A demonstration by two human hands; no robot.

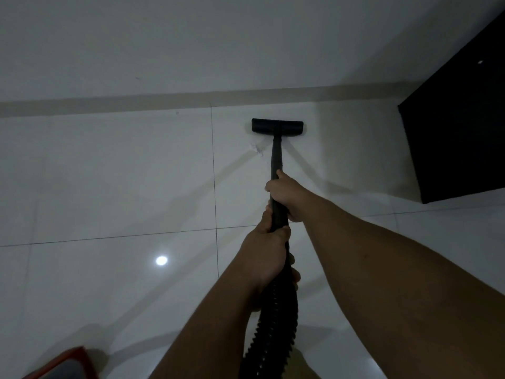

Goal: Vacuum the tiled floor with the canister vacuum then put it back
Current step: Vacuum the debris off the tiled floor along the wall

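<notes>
A black vacuum wand (276,154) runs forward from my hands to a flat black floor head (277,126) that rests on the white tiled floor (123,173) close to the wall's skirting. My right hand (287,195) grips the wand higher up. My left hand (269,250) is closed on it just behind, where the ribbed black hose (273,324) begins. The hose drops toward the bottom edge. A small scrap of whitish debris (258,149) lies left of the wand. The canister body is out of sight.
A white wall (191,45) with a beige skirting strip (136,103) stands ahead. A dark piece of furniture (459,127) fills the right side. A red-edged object (68,362) pokes in at the bottom left. A ceiling light reflects on the tiles (161,260).
</notes>
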